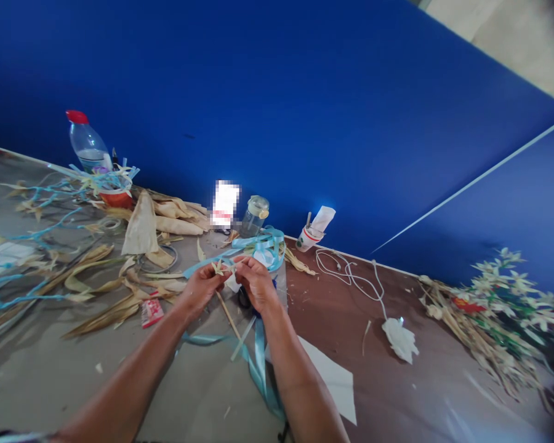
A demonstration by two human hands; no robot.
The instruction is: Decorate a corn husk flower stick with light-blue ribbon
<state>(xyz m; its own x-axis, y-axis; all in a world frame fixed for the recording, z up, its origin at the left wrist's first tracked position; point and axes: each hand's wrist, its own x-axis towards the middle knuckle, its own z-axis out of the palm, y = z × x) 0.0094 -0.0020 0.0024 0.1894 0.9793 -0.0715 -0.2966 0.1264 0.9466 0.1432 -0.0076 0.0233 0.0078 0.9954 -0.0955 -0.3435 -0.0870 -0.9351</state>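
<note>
Pale, papery stuff, like husk: a small star-shaped flower [218, 268], held up between both hands, just short of the looped blue ribbon [274, 243]. Pinched, by the look of it, between thumb and fingertips of the left hand [203, 288]. Also pressed together, close beside, the fingers of the right hand [257, 284], seemingly on a pale bit [233, 266]; hard to say whether part of the same flower. Probably next to weightless, dry, thin, slightly stiff, with good grip but brittle tips. Best taken at the base, at the joining of the petals, with a light pinch, never by the points. Underneath, a grey tabletop [133, 387] strewn with husks [140, 227], meeting a brown surface [332, 307] on the right. Behind, a tall blue panel [277, 92]; along its foot, a bottle [90, 144], a jar [253, 219] and a cup [306, 239]. Far right, a bunch of white blooms [519, 283].
</note>
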